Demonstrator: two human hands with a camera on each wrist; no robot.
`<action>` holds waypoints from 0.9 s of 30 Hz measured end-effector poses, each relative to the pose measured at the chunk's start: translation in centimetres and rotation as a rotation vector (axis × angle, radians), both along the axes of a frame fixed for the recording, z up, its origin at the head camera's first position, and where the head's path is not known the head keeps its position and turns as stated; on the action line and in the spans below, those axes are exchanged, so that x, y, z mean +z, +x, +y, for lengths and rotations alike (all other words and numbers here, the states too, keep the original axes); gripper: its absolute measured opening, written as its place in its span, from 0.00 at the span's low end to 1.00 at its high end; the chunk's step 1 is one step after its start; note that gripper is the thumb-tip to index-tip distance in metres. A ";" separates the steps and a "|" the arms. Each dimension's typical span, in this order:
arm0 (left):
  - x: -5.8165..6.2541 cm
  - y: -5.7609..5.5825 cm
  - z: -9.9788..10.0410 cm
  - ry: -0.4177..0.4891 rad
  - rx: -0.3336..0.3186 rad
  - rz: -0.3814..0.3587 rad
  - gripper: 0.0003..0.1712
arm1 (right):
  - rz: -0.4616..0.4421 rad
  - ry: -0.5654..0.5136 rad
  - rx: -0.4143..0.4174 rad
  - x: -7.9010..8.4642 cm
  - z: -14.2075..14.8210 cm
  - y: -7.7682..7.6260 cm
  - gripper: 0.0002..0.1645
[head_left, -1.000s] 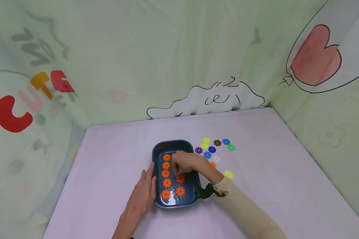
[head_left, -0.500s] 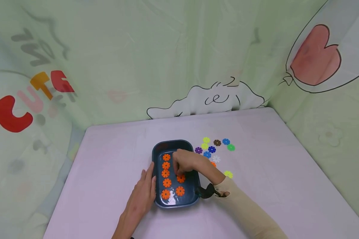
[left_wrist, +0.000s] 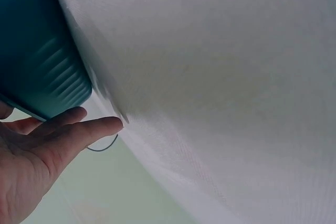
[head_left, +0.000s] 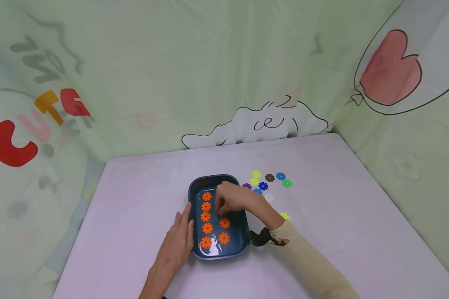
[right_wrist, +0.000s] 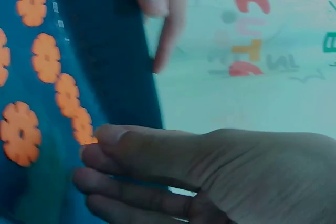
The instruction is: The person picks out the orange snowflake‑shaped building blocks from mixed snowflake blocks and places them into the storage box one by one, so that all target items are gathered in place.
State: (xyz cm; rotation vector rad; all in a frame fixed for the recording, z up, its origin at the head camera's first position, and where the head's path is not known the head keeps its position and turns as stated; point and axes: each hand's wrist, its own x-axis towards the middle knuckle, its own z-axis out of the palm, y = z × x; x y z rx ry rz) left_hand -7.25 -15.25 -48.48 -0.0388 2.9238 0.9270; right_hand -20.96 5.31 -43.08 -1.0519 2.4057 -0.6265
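A dark blue rectangular tray (head_left: pixel 230 254) stands on the table. Several orange snowflake building discs (head_left: pixel 207 228) lie in it, five-row style in a column at left, with two more to their right. Along the tray's left wall my left hand (head_left: pixel 175 243) rests with straight fingers; its left wrist view shows fingers (left_wrist: pixel 100 129) by the tray's outer side (left_wrist: pixel 37 45). Over the tray, just beyond the upper right-hand disc (head_left: pixel 225 223), my right hand (head_left: pixel 232 197) points its fingers down. In the right wrist view its thumb and fingers are loosely bent, no piece showing between them.
Right of the tray lie several loose discs: yellow (head_left: pixel 256 174), brown (head_left: pixel 270 177), blue (head_left: pixel 280 176), green (head_left: pixel 287 183) and white (head_left: pixel 269 198). The right forearm partly covers a nearer yellow disc (head_left: pixel 284 216). A printed curtain (head_left: pixel 209 74) hangs behind the table.
My right hand has moved slightly up and away from the upper right-hand orange disc, which now shows whole. The left hand stays at the tray's side; the head view has shifted slightly.
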 end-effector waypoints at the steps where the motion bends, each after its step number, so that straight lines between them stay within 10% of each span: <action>1: 0.0 0.0 0.0 -0.002 0.001 -0.001 0.35 | 0.010 -0.019 0.003 0.4 0.3 0.0 0.03; 15: 0.0 0.3 -0.2 -0.023 0.019 0.019 0.35 | 0.212 -0.198 -0.138 4.8 5.6 1.1 0.10; 27: 0.0 0.1 0.1 -0.009 0.003 0.012 0.35 | 0.226 -0.106 -0.340 2.4 10.3 2.6 0.12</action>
